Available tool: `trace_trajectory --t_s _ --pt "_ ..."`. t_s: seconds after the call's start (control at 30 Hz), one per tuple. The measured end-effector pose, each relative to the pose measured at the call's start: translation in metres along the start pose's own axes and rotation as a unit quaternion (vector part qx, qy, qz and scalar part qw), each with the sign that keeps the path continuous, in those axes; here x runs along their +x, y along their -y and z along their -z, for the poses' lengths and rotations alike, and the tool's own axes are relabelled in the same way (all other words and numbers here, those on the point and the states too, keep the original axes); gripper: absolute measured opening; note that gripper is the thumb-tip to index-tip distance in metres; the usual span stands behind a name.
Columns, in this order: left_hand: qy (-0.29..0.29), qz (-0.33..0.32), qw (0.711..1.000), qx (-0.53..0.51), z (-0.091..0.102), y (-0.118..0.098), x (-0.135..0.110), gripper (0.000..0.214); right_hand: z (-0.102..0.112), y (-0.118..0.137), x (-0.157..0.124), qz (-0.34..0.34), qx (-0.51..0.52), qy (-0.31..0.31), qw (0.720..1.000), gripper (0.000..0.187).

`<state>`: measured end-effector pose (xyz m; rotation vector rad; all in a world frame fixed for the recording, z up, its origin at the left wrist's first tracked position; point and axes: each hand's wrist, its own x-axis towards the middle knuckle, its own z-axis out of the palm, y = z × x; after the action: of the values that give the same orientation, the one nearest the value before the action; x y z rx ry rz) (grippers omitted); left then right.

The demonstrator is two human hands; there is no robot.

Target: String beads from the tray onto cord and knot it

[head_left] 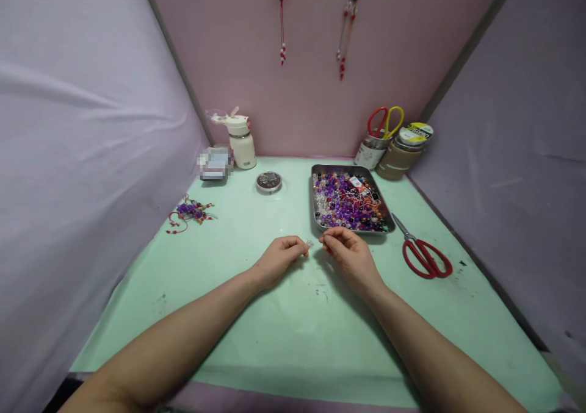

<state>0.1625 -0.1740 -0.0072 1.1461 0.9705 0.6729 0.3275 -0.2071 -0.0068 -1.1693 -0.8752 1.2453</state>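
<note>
Over the middle of the table, my left hand (284, 257) is closed in a pinch, with a few small clear beads (310, 244) showing at its fingertips. Just to the right, my right hand (348, 254) has thumb and forefinger pressed together; what they hold, if anything, is too small to make out. A narrow gap separates the two hands. Right behind my right hand stands a metal tray (354, 232) of purple, clear, black and amber beads, with thin pale and red cords lying on top.
Red-handled scissors (423, 254) lie right of the tray. A round flat case (269, 182) sits farther back. Beaded cords (192, 211) lie at left, near a cream bottle (242, 141). Jars (399, 157) stand at back right, one holding scissors. Beaded strings (282, 28) hang on the back wall.
</note>
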Motion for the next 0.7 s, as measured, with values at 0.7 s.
trace_trajectory --t_s 0.7 --pt "-0.143 -0.241 0.925 0.256 0.0067 0.0055 0.0002 0.021 -0.003 -0.0003 -0.0064 0.108 -0.167 0.079 0.977 0.011"
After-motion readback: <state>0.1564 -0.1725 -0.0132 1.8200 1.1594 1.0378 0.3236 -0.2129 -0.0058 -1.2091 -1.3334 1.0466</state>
